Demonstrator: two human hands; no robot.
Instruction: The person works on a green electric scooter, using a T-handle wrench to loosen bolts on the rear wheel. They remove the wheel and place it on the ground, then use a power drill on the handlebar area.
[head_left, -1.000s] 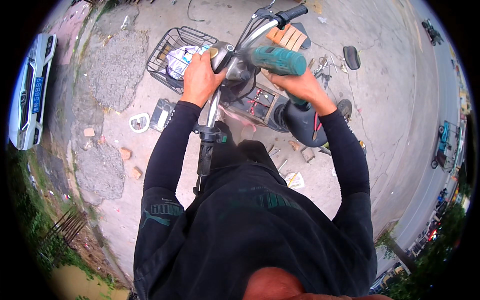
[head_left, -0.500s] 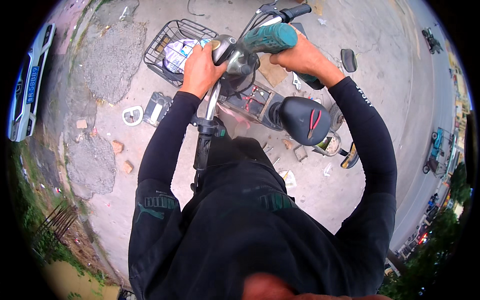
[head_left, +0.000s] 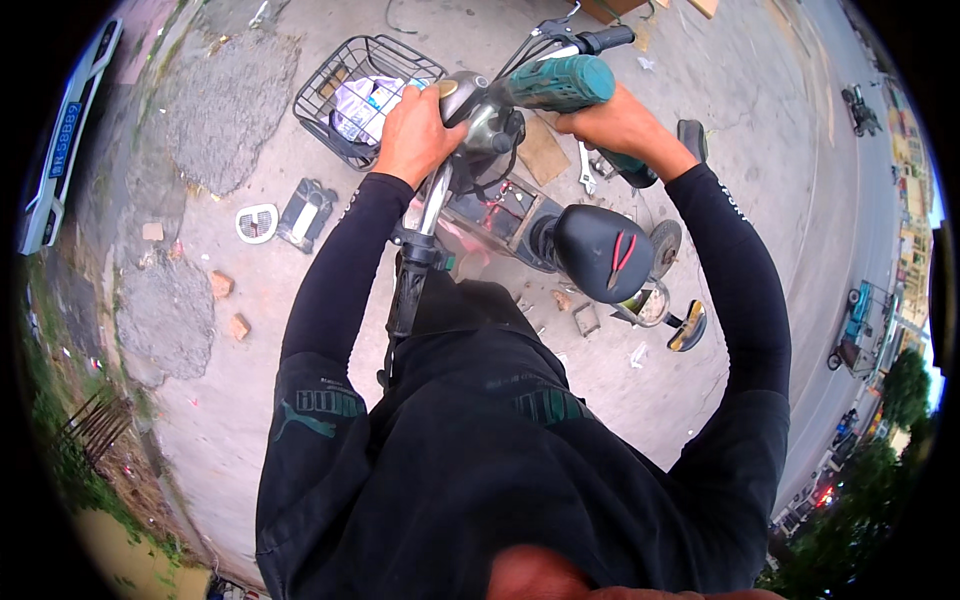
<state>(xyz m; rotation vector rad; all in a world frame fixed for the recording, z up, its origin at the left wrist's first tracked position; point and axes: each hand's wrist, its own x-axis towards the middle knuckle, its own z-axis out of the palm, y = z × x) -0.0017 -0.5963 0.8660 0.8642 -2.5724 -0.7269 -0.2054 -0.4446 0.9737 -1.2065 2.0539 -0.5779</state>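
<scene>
My right hand (head_left: 622, 122) is closed round the handle of a teal cordless drill (head_left: 560, 84). The drill's front end points left, at the middle of an electric bike's handlebar (head_left: 436, 205); its tip is hard to make out. My left hand (head_left: 412, 137) is wrapped against the rounded dark housing (head_left: 462, 96) at the handlebar's centre, its thumb towards the drill. Below, the bike's open frame (head_left: 505, 218) shows red wires. Red-handled pliers (head_left: 620, 258) lie on the black seat (head_left: 603, 245).
A wire basket (head_left: 318, 100) with packets hangs at the bike's front. On the concrete lie a wrench (head_left: 586, 170), cardboard (head_left: 543, 152), a dark plastic part (head_left: 306, 215), a white grille (head_left: 257, 223) and brick pieces (head_left: 221, 284). A white car (head_left: 68, 140) stands at far left.
The view has shifted slightly. My right hand and the drill sit a little further right in the picture, and my left hand keeps its hold. The wrench shows more fully beside the drill.
</scene>
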